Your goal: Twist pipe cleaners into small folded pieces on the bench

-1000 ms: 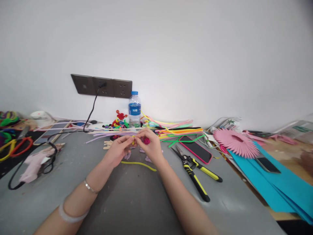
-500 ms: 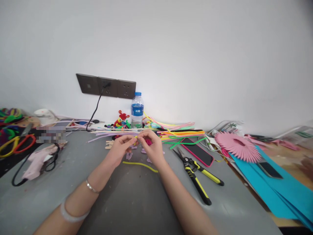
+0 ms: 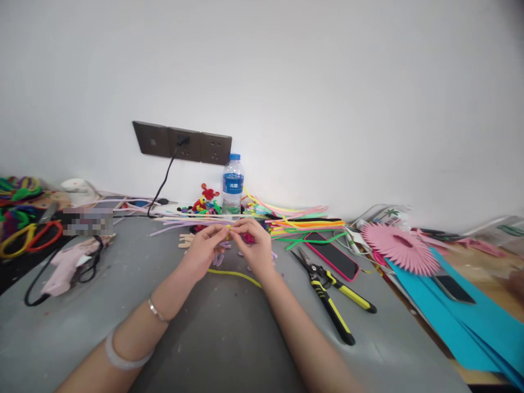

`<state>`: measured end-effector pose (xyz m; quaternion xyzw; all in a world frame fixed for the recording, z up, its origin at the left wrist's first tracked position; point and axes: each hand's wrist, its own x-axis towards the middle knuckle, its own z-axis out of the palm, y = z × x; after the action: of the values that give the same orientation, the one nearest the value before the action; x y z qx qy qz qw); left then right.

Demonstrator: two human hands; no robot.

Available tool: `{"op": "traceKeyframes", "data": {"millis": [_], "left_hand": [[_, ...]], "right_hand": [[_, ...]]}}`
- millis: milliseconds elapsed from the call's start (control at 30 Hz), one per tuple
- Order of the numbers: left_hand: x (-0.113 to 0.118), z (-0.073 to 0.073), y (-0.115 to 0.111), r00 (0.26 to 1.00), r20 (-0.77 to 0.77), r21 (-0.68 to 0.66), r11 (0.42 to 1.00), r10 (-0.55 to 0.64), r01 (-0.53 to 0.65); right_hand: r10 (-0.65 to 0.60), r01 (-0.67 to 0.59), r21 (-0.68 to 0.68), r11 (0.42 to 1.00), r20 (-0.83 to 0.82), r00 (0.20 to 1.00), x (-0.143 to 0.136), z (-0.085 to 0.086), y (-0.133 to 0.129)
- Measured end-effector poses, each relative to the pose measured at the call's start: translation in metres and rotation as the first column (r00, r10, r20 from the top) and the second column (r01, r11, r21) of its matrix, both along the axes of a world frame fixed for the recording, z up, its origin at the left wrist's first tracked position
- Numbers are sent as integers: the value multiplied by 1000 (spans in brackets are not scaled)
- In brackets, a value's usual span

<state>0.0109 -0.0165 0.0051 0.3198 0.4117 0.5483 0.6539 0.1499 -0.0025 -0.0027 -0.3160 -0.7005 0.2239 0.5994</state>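
My left hand and my right hand meet fingertip to fingertip above the grey table. Both are closed in a pinch on a small yellow pipe cleaner piece; most of it is hidden by the fingers. Below them a longer yellow pipe cleaner lies on the table, its right end reaching my right wrist. Small light-purple bent pieces lie behind and under the hands, partly covered. Beige finger-like pieces are just left of my left hand.
Black-and-yellow pliers lie spread at right beside a pink-edged phone. Bundled coloured pipe cleaners and a water bottle line the wall. At left are a pink glue gun and scissors; blue sheets lie far right.
My hands stay pinched together on the yellow piece, with only slight finger movement. The whole view has shifted a little, so the surroundings sit slightly further right.
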Motion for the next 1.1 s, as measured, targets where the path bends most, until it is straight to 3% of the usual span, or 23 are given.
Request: {"op": "traceKeyframes", "data": {"millis": [200,500,667,800,933,1000,1100], "left_hand": [[4,-2,-1,986,165,-21,999,-29,33],[6,-6,2,968,185,-6,985,169,-171],[9,-7,0,967,201,-34,988,156,-153],[7,-5,0,991,86,-6,995,99,-99],[-3,-5,5,992,-129,115,993,12,3],[-9,-6,7,957,-286,214,976,36,27],[-15,-7,9,862,-476,414,909,177,43]], "right_hand": [[-31,30,58,998,21,999,-2,-3,-1],[-28,25,84,996,37,999,-13,-7,-8],[-84,82,55,995,36,996,-14,-13,-5],[-106,100,109,989,48,993,-3,-10,2],[-31,25,69,997,90,995,6,-4,5],[6,-8,17,1000,117,993,9,-3,5],[34,-26,-58,998,144,989,11,-4,8]]}}
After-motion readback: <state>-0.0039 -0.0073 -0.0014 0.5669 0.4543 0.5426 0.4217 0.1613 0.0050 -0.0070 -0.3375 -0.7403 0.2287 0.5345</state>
